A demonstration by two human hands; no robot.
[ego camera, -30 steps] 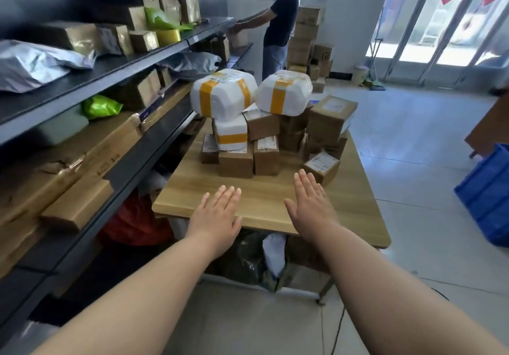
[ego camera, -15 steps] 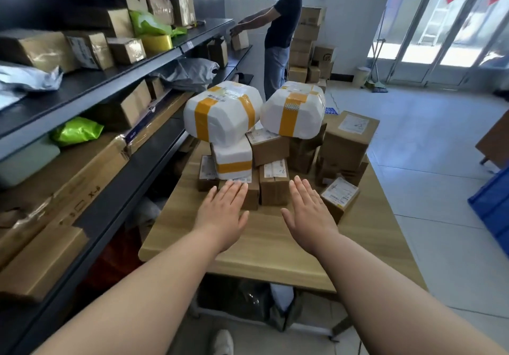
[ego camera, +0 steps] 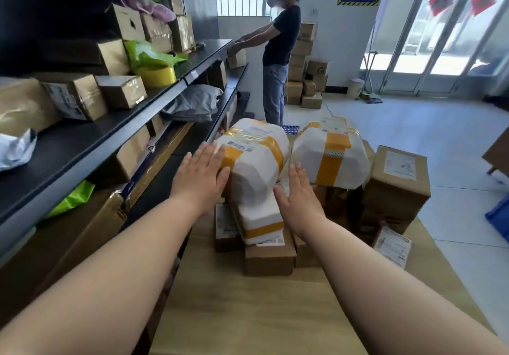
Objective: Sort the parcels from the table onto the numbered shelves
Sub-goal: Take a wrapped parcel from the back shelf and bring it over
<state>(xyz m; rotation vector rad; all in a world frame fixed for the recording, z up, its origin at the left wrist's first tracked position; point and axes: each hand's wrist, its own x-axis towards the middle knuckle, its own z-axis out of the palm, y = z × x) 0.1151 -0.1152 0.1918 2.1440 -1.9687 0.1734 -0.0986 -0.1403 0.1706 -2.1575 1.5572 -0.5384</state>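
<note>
We record both hands flat with the fingers straight and held together, neither curled round anything. The left hand (ego camera: 199, 178) lies at the left flank of a large white parcel (ego camera: 256, 167) bound with yellow tape, its fingertips over the parcel's edge; we cannot tell whether it presses the wrapping. The right hand (ego camera: 298, 197) stands just beside the same parcel's near right flank, and contact there is equally unclear. This parcel sits on top of the pile at the far end of the wooden table (ego camera: 248, 313), resting on a smaller white packet (ego camera: 261, 219) that in turn lies on a brown box (ego camera: 268, 258). A second white parcel (ego camera: 330, 159) with yellow tape sits just right of the first, also on top of the pile. A tall brown carton (ego camera: 396, 186) with a label stands at the right of the pile. The dark shelves (ego camera: 110, 134) run along the left side and carry brown boxes, a grey bag (ego camera: 195, 104) and a green bag (ego camera: 148, 54). At the far end another person (ego camera: 278, 46) stands facing the shelves, with stacked cartons (ego camera: 305, 65) behind them. A blue crate (ego camera: 498, 219) shows at the right edge.
</note>
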